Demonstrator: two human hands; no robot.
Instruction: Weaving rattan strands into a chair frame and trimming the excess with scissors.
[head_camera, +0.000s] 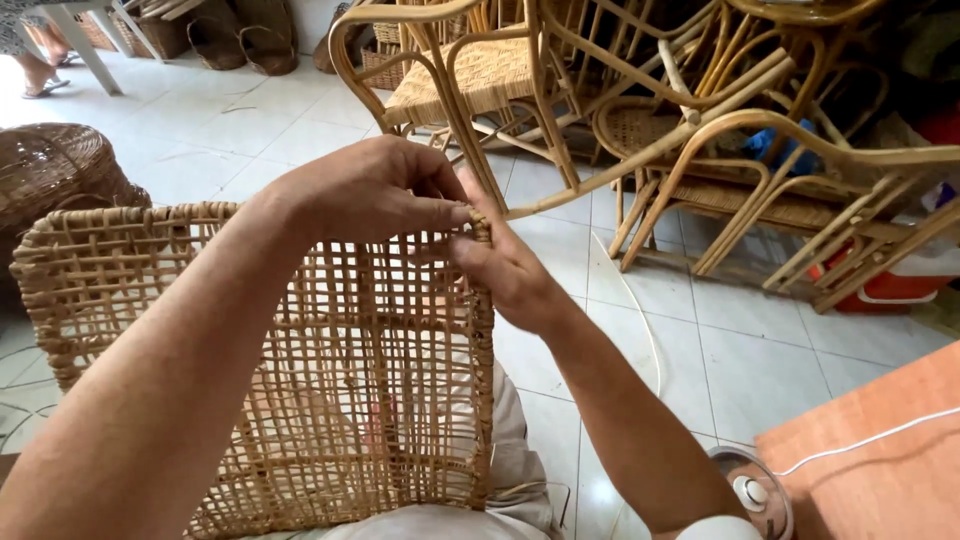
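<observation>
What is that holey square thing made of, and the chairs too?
The woven panel looks like pale, unvarnished rattan or cane: thin tan strips cross in an open grid. The stacked chairs seem bent rattan poles, smoother and slightly glossy, one with a woven seat. Both hands pinch the panel's top corner.

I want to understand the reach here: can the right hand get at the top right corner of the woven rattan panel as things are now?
Probably yes. The right hand already touches the woven rattan panel at that corner, beside the left hand, with nothing between them.
</observation>
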